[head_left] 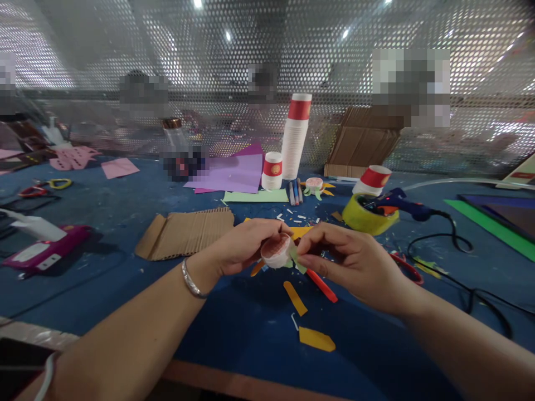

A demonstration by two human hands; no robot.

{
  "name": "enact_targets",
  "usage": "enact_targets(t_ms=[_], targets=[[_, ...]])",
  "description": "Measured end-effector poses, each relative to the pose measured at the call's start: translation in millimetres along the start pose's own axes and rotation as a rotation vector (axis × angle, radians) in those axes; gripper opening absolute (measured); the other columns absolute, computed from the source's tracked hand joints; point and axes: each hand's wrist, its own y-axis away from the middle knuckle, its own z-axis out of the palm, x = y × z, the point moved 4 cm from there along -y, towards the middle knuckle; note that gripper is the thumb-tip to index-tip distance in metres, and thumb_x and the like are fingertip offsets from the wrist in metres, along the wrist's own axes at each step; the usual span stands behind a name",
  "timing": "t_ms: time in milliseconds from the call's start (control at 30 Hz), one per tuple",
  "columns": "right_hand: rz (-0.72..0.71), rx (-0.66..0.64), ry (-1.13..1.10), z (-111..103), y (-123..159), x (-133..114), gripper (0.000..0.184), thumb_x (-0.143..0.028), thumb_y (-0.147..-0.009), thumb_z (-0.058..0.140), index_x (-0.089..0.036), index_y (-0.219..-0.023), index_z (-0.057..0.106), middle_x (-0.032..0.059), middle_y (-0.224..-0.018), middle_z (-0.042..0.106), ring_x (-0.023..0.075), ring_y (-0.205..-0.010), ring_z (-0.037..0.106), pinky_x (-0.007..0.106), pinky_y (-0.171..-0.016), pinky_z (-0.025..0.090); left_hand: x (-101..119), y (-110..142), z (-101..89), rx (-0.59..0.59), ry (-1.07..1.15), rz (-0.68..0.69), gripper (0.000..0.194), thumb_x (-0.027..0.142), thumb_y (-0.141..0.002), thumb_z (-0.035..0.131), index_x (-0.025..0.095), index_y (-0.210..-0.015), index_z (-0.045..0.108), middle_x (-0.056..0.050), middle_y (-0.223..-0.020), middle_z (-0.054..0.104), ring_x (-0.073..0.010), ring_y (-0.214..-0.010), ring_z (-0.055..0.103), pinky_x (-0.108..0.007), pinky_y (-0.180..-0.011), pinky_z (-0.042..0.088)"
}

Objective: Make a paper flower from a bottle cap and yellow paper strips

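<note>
1. Blue tabletop, beneath both my hands.
2. White cup piece, between them, round face tilted up.
3. Left hand: fingers curled about its left side.
4. Right hand: fingers pinching green paper at its right edge.

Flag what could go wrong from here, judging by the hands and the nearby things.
The green paper, pinched in the right hand beside the small cup held in the left hand, could crease or tear. The black cord near the right forearm might snag and pull the glue gun off the yellow tape roll. Loose yellow strips below the hands could be brushed aside.
</note>
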Motion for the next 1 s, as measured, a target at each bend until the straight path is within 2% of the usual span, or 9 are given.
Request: enact_targets(t_ms=[200,500,633,733,867,1000], targets=[[-0.016,-0.041,0.038,0.9,1.5,-1.9,0.004,-0.024,-0.094,0.067,-0.023,-0.090,0.068,-0.0031,-0.082,0.068,0.0094,-0.073,0.061,0.020,-0.068,0.050,-0.9,0.9,1.3,-0.045,-0.052,-0.006,0.019,0.018,-0.066,0.051,0.016,-0.075,0.067,0.000,-0.070,0.059,-0.0110,-0.057,0.045,-0.025,-0.050,0.031],[-0.107,-0.024,0.092,1.3,0.6,-5.3,0.009,-0.017,-0.092,0.066,-0.024,-0.092,0.071,-0.0034,-0.087,0.073,0.0088,-0.077,0.066,0.019,-0.071,0.052,-1.8,-0.1,2.6,-0.066,-0.048,0.015,0.022,0.020,-0.061,0.052,0.016,-0.075,0.068,-0.001,-0.073,0.062,-0.0118,-0.061,0.047,-0.024,-0.054,0.034],[-0.150,0.001,0.155,-1.3,2.4,-8.4,0.010,-0.019,-0.093,0.066,-0.025,-0.100,0.071,-0.0026,-0.092,0.075,0.0101,-0.081,0.068,0.022,-0.073,0.053,-1.3,-0.8,1.6,-0.066,-0.051,0.016,0.019,0.020,-0.062,0.052,0.018,-0.074,0.065,-0.001,-0.071,0.061,-0.0117,-0.058,0.045,-0.025,-0.051,0.031],[-0.173,0.052,0.218,-4.8,4.1,-9.3,0.012,-0.021,-0.094,0.067,-0.025,-0.105,0.070,-0.0016,-0.096,0.075,0.0109,-0.084,0.069,0.023,-0.076,0.054,-2.1,-0.9,-1.2,-0.044,-0.038,-0.007,0.024,0.020,-0.062,0.051,0.018,-0.079,0.067,-0.001,-0.075,0.062,-0.0119,-0.059,0.046,-0.025,-0.050,0.030],[-0.311,0.132,0.321,-6.3,6.9,-11.9,0.018,-0.015,-0.094,0.065,-0.022,-0.111,0.068,0.0031,-0.101,0.073,0.0134,-0.094,0.068,0.027,-0.084,0.054,-2.6,-0.7,-3.4,-0.021,0.039,-0.013,0.024,0.017,-0.061,0.052,0.017,-0.079,0.068,0.000,-0.069,0.059,-0.0113,-0.057,0.045,-0.025,-0.051,0.030],[-0.442,0.160,0.428,-1.6,9.5,-12.4,0.023,-0.013,-0.093,0.066,-0.019,-0.116,0.067,0.0077,-0.108,0.070,0.0162,-0.097,0.068,0.030,-0.084,0.056,-3.8,-2.2,-3.5,-0.037,0.099,-0.006,0.021,0.017,-0.063,0.054,0.017,-0.080,0.066,0.001,-0.070,0.058,-0.0109,-0.059,0.047,-0.025,-0.056,0.035]])
